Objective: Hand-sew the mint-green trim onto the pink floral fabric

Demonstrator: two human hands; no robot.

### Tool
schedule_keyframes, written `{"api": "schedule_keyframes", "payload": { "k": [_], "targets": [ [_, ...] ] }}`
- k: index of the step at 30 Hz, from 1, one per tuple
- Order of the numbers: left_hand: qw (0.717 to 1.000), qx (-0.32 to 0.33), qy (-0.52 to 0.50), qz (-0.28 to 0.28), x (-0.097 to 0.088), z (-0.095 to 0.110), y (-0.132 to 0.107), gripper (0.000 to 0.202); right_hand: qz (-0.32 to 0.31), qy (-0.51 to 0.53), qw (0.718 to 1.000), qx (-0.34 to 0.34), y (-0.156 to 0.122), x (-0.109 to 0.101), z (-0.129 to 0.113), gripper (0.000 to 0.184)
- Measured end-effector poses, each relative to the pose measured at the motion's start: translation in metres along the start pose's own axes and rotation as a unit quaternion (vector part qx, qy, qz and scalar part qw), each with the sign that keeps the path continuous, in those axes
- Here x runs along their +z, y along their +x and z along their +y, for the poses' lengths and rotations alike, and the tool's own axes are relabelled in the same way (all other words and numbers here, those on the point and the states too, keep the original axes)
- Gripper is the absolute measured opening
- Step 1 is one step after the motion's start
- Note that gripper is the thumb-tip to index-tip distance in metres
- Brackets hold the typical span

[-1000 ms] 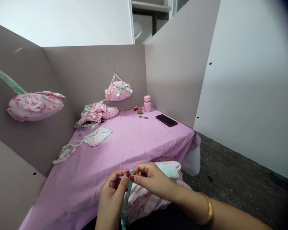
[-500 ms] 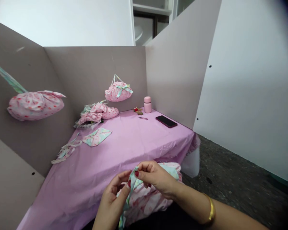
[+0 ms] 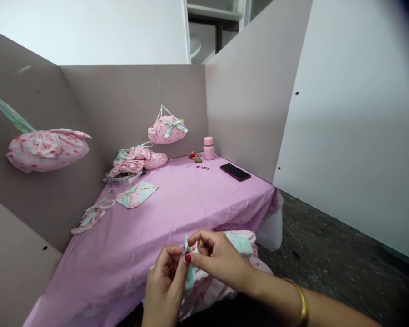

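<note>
My left hand (image 3: pixel 165 279) pinches a narrow pale-green patterned fabric strip (image 3: pixel 190 278) between thumb and fingers. The strip's tip stands up above the fingertips. My right hand (image 3: pixel 220 259) is closed at the same strip, its thumb pressed close to the left fingertips. A gold-coloured band, perhaps a thimble, shows on a curled right finger. Any needle or thread there is too small to make out. Beneath both hands, bunched pink printed cloth (image 3: pixel 207 288) with pale-green parts lies over my lap.
A pink-purple cloth covers the table (image 3: pixel 177 195). On it are a phone (image 3: pixel 235 172), pink bottle (image 3: pixel 208 149), small thread snips (image 3: pixel 202 167), thread spools (image 3: pixel 197 161), a flat fabric piece (image 3: pixel 136 194), straps (image 3: pixel 92 215) and a pink cloth heap (image 3: pixel 132 161). Pink bundles (image 3: pixel 49 150) hang from grey partitions.
The strip's upper end has turned more upright between the fingers. My right fingers have curled in and shifted slightly left and down, bringing the gold band into view. The hands are closer together.
</note>
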State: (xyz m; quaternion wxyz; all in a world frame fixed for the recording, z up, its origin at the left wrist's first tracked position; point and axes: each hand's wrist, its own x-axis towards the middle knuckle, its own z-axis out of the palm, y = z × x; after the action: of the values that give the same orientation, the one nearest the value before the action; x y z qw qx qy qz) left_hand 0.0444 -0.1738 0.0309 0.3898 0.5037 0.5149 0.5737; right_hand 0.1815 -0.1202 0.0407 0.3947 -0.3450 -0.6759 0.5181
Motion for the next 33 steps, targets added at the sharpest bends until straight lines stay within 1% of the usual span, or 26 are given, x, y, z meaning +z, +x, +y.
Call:
{"api": "schedule_keyframes", "payload": {
  "k": [2,5,8,11,14,17,20,22,24,25,27,28,30,32,33],
  "targets": [
    [1.0,0.004,0.03,-0.007,0.0,-0.002,-0.001,0.016,0.011,-0.018,0.999,-0.025,0.0,0.001,0.0,0.013],
    [0.997,0.024,0.071,0.021,0.001,-0.003,-0.002,0.015,0.018,-0.044,0.998,-0.042,0.0,0.002,0.001,0.015],
    [0.989,0.055,0.129,0.056,0.002,0.0,-0.001,0.012,0.021,-0.104,0.992,-0.065,-0.002,0.003,0.001,0.014],
    [0.98,0.082,0.167,0.067,0.001,0.004,-0.001,0.012,0.017,-0.126,0.989,-0.08,-0.004,0.004,0.0,0.017],
    [0.977,0.104,0.177,0.061,-0.001,0.003,-0.002,0.01,0.03,-0.14,0.986,-0.083,-0.005,0.003,0.0,0.016],
    [0.971,0.131,0.191,0.066,0.0,0.001,-0.004,0.009,0.045,-0.168,0.98,-0.095,-0.006,0.001,-0.001,0.016],
    [0.967,0.153,0.183,0.085,0.001,0.001,-0.004,0.009,0.031,-0.173,0.977,-0.119,-0.006,0.0,-0.003,0.016],
    [0.97,0.153,0.164,0.092,0.0,0.002,-0.004,0.009,0.013,-0.141,0.984,-0.105,-0.005,-0.001,-0.003,0.019],
    [0.978,0.13,0.144,0.076,-0.002,0.004,-0.002,0.008,-0.016,-0.064,0.996,-0.065,-0.003,-0.002,-0.002,0.021],
    [0.984,0.107,0.131,0.06,-0.003,0.005,-0.001,0.008,-0.035,-0.013,0.999,-0.037,-0.003,-0.003,-0.001,0.023],
    [0.995,0.046,0.09,0.021,-0.004,0.006,0.001,0.011,-0.076,0.093,0.992,0.034,-0.001,-0.004,0.002,0.028],
    [0.998,0.016,0.058,0.005,-0.004,0.006,0.003,0.014,-0.096,0.146,0.982,0.071,0.0,-0.005,0.004,0.03],
    [0.999,-0.042,-0.025,-0.02,-0.004,0.006,0.004,0.016,-0.133,0.242,0.952,0.132,0.0,-0.005,0.007,0.029],
    [0.988,-0.095,-0.111,-0.043,-0.002,0.005,0.004,0.016,-0.158,0.31,0.923,0.166,0.0,-0.004,0.009,0.027],
    [0.981,-0.119,-0.145,-0.055,-0.001,0.005,0.004,0.016,-0.159,0.326,0.916,0.172,0.0,-0.003,0.01,0.027]
  ]
}}
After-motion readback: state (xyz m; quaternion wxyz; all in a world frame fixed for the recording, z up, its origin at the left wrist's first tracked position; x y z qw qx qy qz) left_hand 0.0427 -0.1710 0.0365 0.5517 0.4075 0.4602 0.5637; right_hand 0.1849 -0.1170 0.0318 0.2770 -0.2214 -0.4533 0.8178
